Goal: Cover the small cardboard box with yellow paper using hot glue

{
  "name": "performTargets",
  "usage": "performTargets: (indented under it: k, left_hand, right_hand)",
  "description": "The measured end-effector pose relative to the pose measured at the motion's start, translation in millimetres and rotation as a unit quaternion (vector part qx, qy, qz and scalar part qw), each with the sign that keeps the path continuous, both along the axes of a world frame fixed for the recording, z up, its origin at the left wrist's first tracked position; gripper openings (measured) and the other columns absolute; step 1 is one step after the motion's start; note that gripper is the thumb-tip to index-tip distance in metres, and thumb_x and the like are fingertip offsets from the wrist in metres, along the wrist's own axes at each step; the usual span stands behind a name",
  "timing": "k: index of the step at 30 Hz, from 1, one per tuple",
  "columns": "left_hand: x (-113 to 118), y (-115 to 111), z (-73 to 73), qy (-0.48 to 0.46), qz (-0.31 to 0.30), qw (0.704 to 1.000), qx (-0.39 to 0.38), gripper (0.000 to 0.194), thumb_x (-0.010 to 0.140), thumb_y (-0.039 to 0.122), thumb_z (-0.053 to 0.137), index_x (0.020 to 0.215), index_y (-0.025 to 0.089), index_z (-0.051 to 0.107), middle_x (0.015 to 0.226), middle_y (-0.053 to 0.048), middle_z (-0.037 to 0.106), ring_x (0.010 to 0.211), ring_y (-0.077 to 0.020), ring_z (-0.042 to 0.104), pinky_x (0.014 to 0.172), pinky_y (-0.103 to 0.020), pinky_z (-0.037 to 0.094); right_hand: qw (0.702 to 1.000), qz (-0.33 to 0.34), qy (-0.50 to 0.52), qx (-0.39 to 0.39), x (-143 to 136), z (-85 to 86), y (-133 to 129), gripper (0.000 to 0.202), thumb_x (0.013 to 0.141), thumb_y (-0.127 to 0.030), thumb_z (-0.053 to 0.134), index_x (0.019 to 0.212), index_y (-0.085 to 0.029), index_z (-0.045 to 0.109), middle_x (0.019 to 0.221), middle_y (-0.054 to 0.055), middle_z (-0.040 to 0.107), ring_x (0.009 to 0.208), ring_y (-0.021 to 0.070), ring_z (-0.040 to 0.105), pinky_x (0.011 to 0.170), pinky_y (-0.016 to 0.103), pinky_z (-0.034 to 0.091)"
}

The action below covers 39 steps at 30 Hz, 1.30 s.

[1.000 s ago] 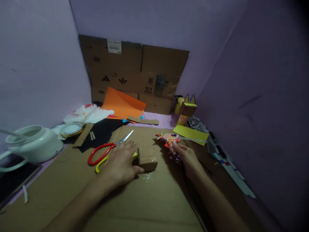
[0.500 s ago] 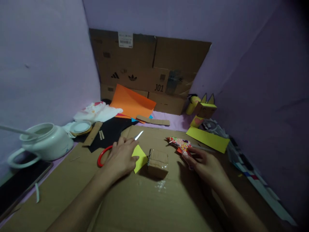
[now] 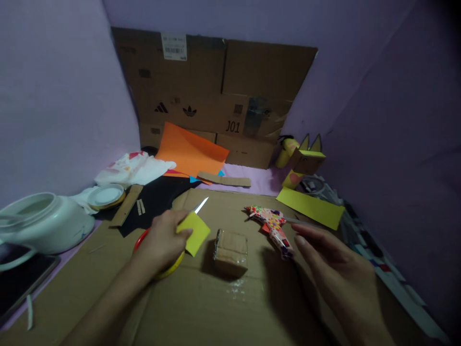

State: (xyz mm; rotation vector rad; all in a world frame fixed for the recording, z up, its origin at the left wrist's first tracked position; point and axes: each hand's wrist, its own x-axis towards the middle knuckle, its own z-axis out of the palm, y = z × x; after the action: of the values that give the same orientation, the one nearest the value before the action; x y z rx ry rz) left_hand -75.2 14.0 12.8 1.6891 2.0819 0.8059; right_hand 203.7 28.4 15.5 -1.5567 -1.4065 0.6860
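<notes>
My left hand (image 3: 163, 238) pinches a small yellow paper square (image 3: 195, 234) by its left edge. Under that hand lie scissors (image 3: 200, 205), their blades pointing away and their red and yellow handles partly hidden. A small taped cardboard box (image 3: 231, 252) sits between my hands on the cardboard sheet. To its right, a flower-patterned hot glue gun (image 3: 275, 226) rests on its own, nozzle to the left. My right hand (image 3: 334, 269) hovers just right of the glue gun's handle, fingers apart and nothing in them.
A white pot (image 3: 50, 223) and a dark phone (image 3: 25, 276) are at the left. Orange paper (image 3: 190, 151), a cardboard strip (image 3: 225, 180) and black paper (image 3: 158, 197) lie at the back. A yellow paper strip (image 3: 309, 207) and a cardboard figure (image 3: 306, 161) are at the right.
My right hand has let go of the glue gun and drawn back to the right. My left hand has picked up the yellow paper square and moved slightly left. The view has shifted a little.
</notes>
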Motion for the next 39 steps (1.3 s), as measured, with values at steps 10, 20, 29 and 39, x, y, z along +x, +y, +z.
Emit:
performTargets:
  k: [10, 20, 29, 39]
  left_hand:
    - [22.1, -23.5, 22.5, -0.47, 0.004, 0.882, -0.025, 0.026, 0.067, 0.04, 0.065, 0.065, 0.015, 0.059, 0.04, 0.005, 0.046, 0.037, -0.0058, 0.035, 0.037, -0.016, 0.022]
    - [38.7, -26.9, 24.1, -0.469, -0.061, 0.88, -0.035, 0.031, 0.069, 0.044, 0.062, 0.069, 0.014, 0.06, 0.043, 0.003, 0.051, 0.041, -0.0072, 0.04, 0.042, -0.018, 0.025]
    - [27.2, -27.4, 27.2, -0.443, 0.074, 0.884, 0.13, 0.044, 0.079, 0.044, 0.051, 0.044, 0.017, 0.041, 0.037, 0.005, 0.037, 0.04, -0.0071, 0.031, 0.042, -0.019, 0.027]
    - [32.9, -28.3, 26.4, -0.375, 0.048, 0.913, 0.152, 0.027, 0.068, 0.04, 0.061, 0.058, 0.015, 0.058, 0.044, 0.002, 0.052, 0.042, -0.0091, 0.044, 0.043, -0.02, 0.035]
  right_hand:
    - [0.955, 0.176, 0.207, -0.116, -24.5, 15.0, -9.5, 0.031, 0.069, -0.046, 0.065, 0.072, -0.016, 0.07, 0.058, 0.002, 0.061, 0.039, 0.0056, 0.036, 0.037, 0.019, 0.023]
    - [0.939, 0.265, 0.161, -0.148, -68.6, 42.2, -7.1, 0.022, 0.063, -0.036, 0.061, 0.059, -0.015, 0.062, 0.049, -0.001, 0.055, 0.04, 0.0061, 0.035, 0.039, 0.02, 0.025]
    - [0.933, 0.222, 0.234, -0.159, -62.2, 35.5, -1.6, 0.025, 0.057, -0.037, 0.065, 0.05, -0.016, 0.052, 0.04, -0.006, 0.046, 0.032, 0.0026, 0.029, 0.035, 0.019, 0.016]
    - [0.935, 0.217, 0.232, -0.159, -57.4, 26.9, 1.5, 0.027, 0.055, -0.038, 0.066, 0.05, -0.016, 0.052, 0.039, -0.007, 0.044, 0.032, 0.0027, 0.029, 0.036, 0.019, 0.015]
